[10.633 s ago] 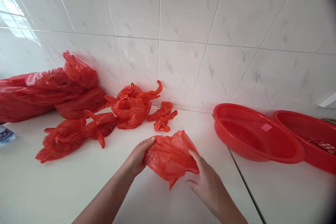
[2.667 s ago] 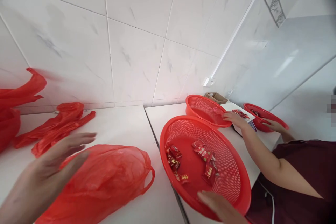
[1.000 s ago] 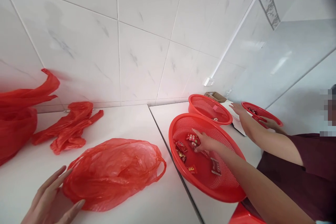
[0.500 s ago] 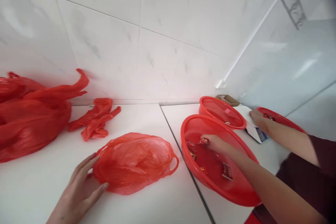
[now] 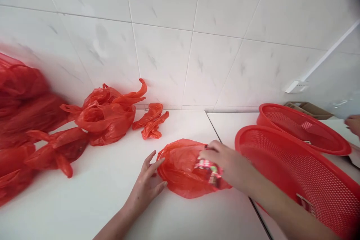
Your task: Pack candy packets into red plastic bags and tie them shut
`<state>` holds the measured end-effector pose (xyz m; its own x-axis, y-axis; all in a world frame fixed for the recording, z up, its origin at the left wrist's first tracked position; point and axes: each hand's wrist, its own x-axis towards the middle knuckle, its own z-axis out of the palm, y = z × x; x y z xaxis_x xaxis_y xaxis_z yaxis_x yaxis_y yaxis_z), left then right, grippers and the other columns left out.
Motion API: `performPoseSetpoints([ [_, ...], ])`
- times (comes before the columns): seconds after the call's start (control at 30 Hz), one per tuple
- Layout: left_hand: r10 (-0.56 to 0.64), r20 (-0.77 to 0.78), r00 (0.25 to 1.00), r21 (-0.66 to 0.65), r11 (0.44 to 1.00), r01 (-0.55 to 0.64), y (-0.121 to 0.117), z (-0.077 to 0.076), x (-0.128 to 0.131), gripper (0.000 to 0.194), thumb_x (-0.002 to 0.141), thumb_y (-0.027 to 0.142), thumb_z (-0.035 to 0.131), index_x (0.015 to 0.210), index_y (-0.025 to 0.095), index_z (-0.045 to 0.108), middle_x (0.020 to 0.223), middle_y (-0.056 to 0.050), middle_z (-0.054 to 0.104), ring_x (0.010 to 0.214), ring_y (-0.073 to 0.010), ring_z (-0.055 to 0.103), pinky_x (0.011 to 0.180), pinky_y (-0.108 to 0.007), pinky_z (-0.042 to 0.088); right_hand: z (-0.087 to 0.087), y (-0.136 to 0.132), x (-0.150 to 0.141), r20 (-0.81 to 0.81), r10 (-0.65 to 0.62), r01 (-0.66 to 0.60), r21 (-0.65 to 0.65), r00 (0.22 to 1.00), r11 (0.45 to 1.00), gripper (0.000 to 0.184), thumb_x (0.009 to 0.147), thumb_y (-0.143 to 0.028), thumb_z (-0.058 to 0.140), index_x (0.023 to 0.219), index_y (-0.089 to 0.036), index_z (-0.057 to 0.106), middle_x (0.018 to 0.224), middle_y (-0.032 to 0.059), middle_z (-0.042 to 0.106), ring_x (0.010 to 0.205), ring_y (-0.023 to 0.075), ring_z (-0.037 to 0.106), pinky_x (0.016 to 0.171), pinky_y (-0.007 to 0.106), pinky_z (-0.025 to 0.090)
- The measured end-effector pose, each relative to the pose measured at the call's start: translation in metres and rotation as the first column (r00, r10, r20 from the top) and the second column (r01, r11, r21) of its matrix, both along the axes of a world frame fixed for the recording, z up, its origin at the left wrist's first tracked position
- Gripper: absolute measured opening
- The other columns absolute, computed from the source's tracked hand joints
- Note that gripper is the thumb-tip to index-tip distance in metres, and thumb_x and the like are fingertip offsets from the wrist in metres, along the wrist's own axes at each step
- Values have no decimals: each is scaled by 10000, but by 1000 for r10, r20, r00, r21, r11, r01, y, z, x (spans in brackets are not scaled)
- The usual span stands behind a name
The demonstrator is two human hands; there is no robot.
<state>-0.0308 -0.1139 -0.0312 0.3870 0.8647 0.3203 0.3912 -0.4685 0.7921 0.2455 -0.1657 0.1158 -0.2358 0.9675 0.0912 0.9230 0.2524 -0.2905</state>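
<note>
A thin red plastic bag [image 5: 182,185] lies spread on the white table with its mouth facing up. At its left end rests my left hand [image 5: 144,180], fingers apart and fingertips touching the bag's rim. My right hand [image 5: 225,159] is over the right part of the bag, closed around several small wrapped packets [image 5: 209,168], pink, red and brown, blurred by motion. Just right of that hand stands a red plastic mesh basket [image 5: 281,161], partly hidden behind my right forearm. One flat packet [image 5: 306,204] with dark print shows inside it.
Knotted red bags [image 5: 108,120] are piled at the left. A crumpled red bag [image 5: 153,120] lies near the wall. Behind the basket stand a second red basket [image 5: 298,125] and a cardboard box [image 5: 309,110]. Another person's hand [image 5: 353,123] shows at the right edge.
My right hand has left the basket with packets and come over the bag. My left hand stays at the bag's left end. The view has turned left.
</note>
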Motion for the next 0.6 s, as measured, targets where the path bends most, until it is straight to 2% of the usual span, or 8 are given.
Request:
performPoseSetpoints([
  [0.03, -16, -15, 1000, 36, 999, 17, 1, -1, 0, 540, 823, 251, 602, 1311, 405, 431, 1509, -37, 165, 1250, -277, 435, 908, -393, 516, -11, 5, -13, 57, 45, -45, 0, 997, 999, 358, 792, -67, 439, 968, -305, 641, 960, 4, 572, 732, 118, 573, 552, 190, 401],
  [0.1, -63, -55, 996, 78, 995, 68, 1, -4, 0, 519, 815, 210, 595, 1283, 394, 470, 1489, -33, 211, 1260, -279, 430, 943, -403, 501, -30, 15, -25, 121, 106, -105, -15, 987, 994, 472, 773, -8, 405, 1085, -302, 604, 1029, 33, 550, 802, 138, 566, 605, 208, 413],
  [0.17, -102, -91, 991, 79, 991, 109, 2, -6, 0, 503, 815, 182, 579, 1268, 381, 489, 1472, -34, 248, 1267, -276, 428, 959, -402, 494, -38, 18, -23, 108, 99, -98, -20, 989, 995, 606, 760, 7, 414, 1256, -331, 501, 1173, 55, 515, 935, 168, 558, 696, 240, 446],
  [0.27, -104, -117, 988, 65, 992, 113, 1, -5, 1, 522, 804, 158, 580, 1275, 361, 481, 1466, -46, 259, 1285, -278, 412, 992, -413, 472, -28, 8, -7, -8, 59, -59, -73, 998, 996, 671, 781, -88, 505, 1379, -350, 351, 1332, 43, 452, 1133, 202, 497, 885, 315, 449],
  [0.33, -97, -124, 988, 61, 993, 105, 1, -3, 2, 538, 792, 140, 582, 1276, 351, 477, 1465, -49, 259, 1302, -278, 390, 1026, -424, 441, -18, -6, 2, -69, 14, -21, -110, 998, 994, 600, 808, -159, 518, 1362, -344, 377, 1341, 21, 469, 1179, 194, 480, 955, 337, 427],
  [0.4, -99, -124, 987, 47, 993, 105, 0, 0, 4, 542, 787, 126, 577, 1273, 342, 473, 1463, -52, 256, 1306, -271, 385, 1040, -424, 426, -17, -20, 3, -101, -43, 30, -125, 994, 992, 487, 836, -186, 489, 1299, -337, 459, 1285, 5, 534, 1150, 182, 516, 970, 342, 425],
  [0.5, -83, -120, 989, 23, 996, 87, -1, 3, 4, 529, 780, 130, 587, 1259, 324, 474, 1449, -69, 275, 1291, -273, 402, 1023, -426, 442, -41, -34, -11, -119, -78, 57, -172, 990, 984, 412, 832, -179, 487, 1219, -307, 545, 1180, 18, 615, 1061, 194, 583, 929, 355, 462],
  [0.6, -55, -131, 990, 16, 998, 57, -2, 4, 3, 521, 787, 173, 605, 1264, 321, 456, 1429, -81, 308, 1286, -274, 408, 1019, -436, 442, -82, -36, -34, -46, -117, 110, -134, 992, 985, 553, 743, -195, 611, 1287, -239, 518, 1296, 110, 539, 1155, 284, 527, 945, 438, 450],
])
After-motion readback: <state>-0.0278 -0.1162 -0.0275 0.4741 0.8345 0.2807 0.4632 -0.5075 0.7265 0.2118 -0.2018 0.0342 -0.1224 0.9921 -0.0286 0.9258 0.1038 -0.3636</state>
